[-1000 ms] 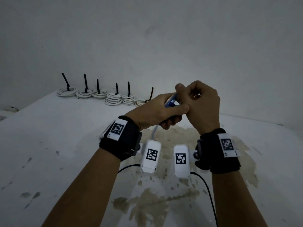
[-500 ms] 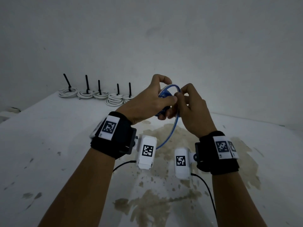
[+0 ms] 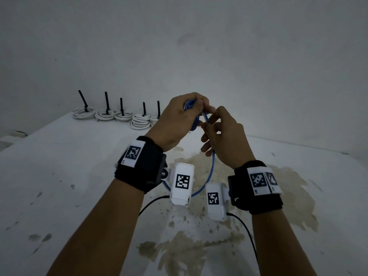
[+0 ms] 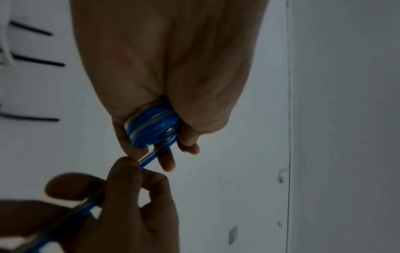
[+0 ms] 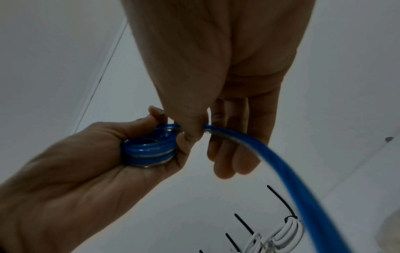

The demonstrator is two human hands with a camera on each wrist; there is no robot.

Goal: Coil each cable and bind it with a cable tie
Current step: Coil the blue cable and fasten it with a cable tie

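My left hand point(image 3: 187, 114) holds a small coil of blue cable point(image 5: 149, 147) between thumb and fingers, raised above the table. In the left wrist view the blue coil point(image 4: 153, 126) sits in the curled fingers. My right hand point(image 3: 211, 124) pinches the loose strand of the blue cable point(image 5: 218, 132) right beside the coil. The remaining blue cable point(image 3: 207, 180) hangs down in a loop between my wrists. No cable tie is visible on the blue coil.
Several white coiled cables point(image 3: 139, 121) bound with upright black cable ties point(image 3: 106, 100) stand in a row at the back left of the white table point(image 3: 59, 176). Brown stains point(image 3: 294, 188) mark the table under my hands. A wall rises close behind.
Both hands rose and shifted slightly right. The right hand led another turn of blue cable round onto the coil, and a longer loop now hangs below the wrists.
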